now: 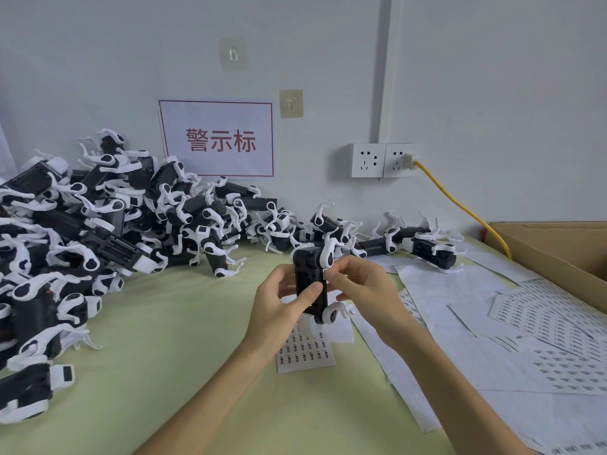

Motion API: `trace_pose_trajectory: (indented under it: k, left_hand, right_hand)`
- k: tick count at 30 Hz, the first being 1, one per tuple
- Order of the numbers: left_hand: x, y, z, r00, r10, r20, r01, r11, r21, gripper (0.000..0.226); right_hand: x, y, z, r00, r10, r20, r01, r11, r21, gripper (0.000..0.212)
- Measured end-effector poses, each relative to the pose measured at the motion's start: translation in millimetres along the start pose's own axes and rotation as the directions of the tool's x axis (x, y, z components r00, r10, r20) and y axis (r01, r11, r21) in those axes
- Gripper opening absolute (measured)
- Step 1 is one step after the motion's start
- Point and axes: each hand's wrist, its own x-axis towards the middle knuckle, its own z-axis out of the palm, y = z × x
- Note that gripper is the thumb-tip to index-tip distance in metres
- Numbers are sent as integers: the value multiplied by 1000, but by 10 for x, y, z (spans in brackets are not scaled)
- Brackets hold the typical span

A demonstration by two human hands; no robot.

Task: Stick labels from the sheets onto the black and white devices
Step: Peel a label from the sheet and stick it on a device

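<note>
Head view. A brown corrugated cardboard box point(551, 254) stands open well off to the right of the right hand's fingers, at the table's far right edge. Only its flap and outer wall show, so its contents cannot be told.

The left hand point(279, 303) grips one black-bodied plastic device with white curved limbs point(312, 277), holding it upright above the pale green table top point(164, 372). The thumb is laid across the front of the black body, and the other fingers curl round behind it. The right hand point(361, 287) meets the device from the right. Its thumb and forefinger are pressed together at the body's right edge, pinching a small white label point(326, 274) against it, and the remaining fingers are folded loosely underneath.

Directly below both sets of fingers a small white sheet of printed labels point(305, 349) lies flat on the table. To the right of the right fingers, larger white label sheets point(542, 326) lie overlapping as far as the box. A big heap of the same black and white devices point(98, 231) fills the table to the left of the left fingers. A few loose devices point(430, 247) lie beyond the fingertips, near the wall. Above those, a yellow cable point(460, 205) runs from a white wall socket point(382, 160) down behind the box.
</note>
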Motion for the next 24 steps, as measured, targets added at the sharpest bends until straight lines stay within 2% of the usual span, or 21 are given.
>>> trace_pose_trajectory:
  k: [3,11,24]
  left_hand:
    - [-3,-14,-13,1000,1,2,-1,1000,13,22]
    - [3,25,-11,1000,29,5,-29,999,20,33]
    - [-11,25,-7,1000,28,3,-28,999,14,33]
  right_hand:
    - [4,3,-2,1000,-3,-1,3,1000,-3,13]
    - [2,-10,-5,1000,-3,3,3,1000,8,15]
    - [-11,-23,-4,1000,10,-2,-10,1000,11,12]
